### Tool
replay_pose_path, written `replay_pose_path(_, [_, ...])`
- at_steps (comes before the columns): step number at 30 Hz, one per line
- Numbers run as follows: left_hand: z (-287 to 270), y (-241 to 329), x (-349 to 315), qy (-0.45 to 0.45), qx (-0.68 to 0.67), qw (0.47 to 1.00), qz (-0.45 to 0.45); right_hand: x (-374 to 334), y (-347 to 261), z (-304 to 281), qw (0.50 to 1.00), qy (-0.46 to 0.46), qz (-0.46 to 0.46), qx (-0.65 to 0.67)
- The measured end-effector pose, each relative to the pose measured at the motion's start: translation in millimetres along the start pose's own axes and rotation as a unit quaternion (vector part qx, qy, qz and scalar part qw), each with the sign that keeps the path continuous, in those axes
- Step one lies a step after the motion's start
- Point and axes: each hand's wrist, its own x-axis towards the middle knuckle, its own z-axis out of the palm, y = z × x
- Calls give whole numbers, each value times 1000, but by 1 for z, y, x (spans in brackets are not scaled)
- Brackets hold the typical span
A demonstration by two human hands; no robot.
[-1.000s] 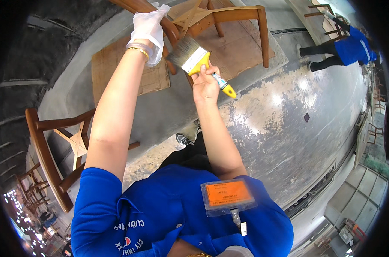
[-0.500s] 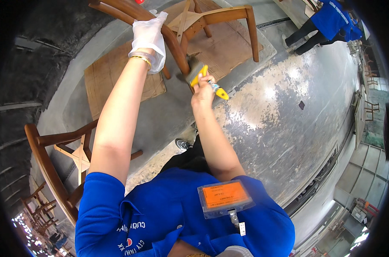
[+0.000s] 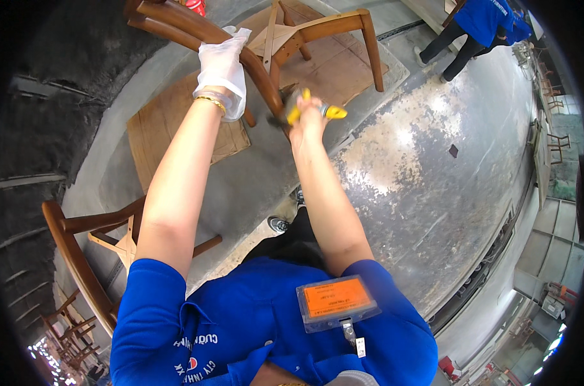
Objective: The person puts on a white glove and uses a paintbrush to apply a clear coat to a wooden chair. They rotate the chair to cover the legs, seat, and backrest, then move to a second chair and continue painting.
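A brown wooden chair frame [image 3: 266,80] lies tipped over at the top, with a paler cross brace between its rails. My left hand [image 3: 221,67], in a loose translucent white glove, is closed over its curved rail; the fingertips are hidden. My bare right hand [image 3: 310,116] grips a yellow-handled tool [image 3: 335,112] that looks like a brush. Yellow shows on both sides of the fist. The tool's working end is smeared by motion close to the end of the curved chair part, and I cannot tell whether it touches.
Flattened cardboard [image 3: 176,128] lies under the chair. Another wooden chair [image 3: 79,257] stands close on my left. At the upper right, people in blue shirts [image 3: 478,26] stand at a bench. A small dark scrap [image 3: 453,151] lies on the worn concrete floor [image 3: 414,186].
My right hand has moved slightly up, and the yellow-handled tool has turned in it. My left hand stays on the chair rail. The view has shifted a little.
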Motion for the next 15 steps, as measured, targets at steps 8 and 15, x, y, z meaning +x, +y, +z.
replay_pose_path(8, [-2, 34, -4, -111, -2, 994, 8, -15, 6, -97, 971, -138, 100, 168])
replay_pose_path(15, [9, 38, -18, -96, 11, 995, -2, 8, 32, -94, 958, 285, 12, 19])
